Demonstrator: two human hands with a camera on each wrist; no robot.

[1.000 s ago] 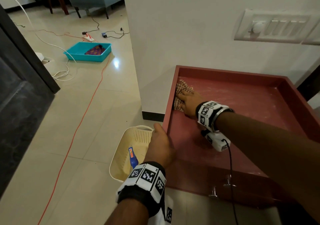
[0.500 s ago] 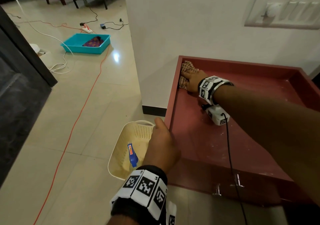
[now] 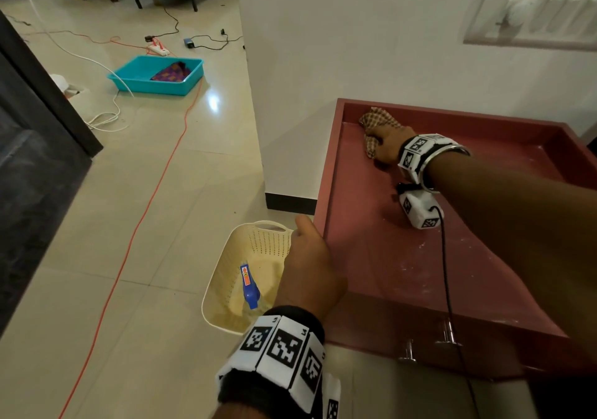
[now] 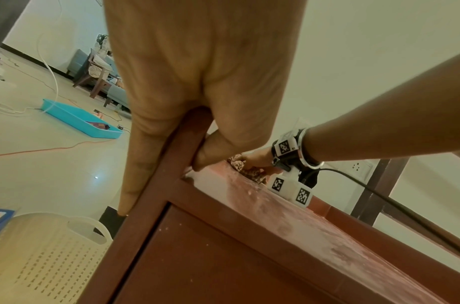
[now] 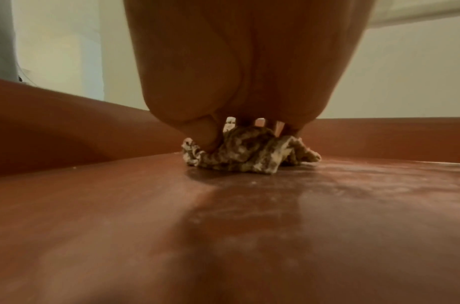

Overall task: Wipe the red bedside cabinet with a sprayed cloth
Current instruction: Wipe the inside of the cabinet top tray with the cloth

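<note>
The checked cloth [image 3: 376, 124] sits bunched in the far left corner of the red bedside cabinet [image 3: 371, 257] top, having travelled up from mid left edge a second ago; so the left strip looks covered, while pale dust streaks remain across the middle and near side; right hand [image 3: 389, 147] clutches the cloth, fingers curled, pressing down; left hand [image 3: 310, 273] grips the cabinet's near left rim, thumb inside, bracing; spray bottle [image 3: 249, 286] lies in the cream basket [image 3: 226, 286] beside it.
</note>
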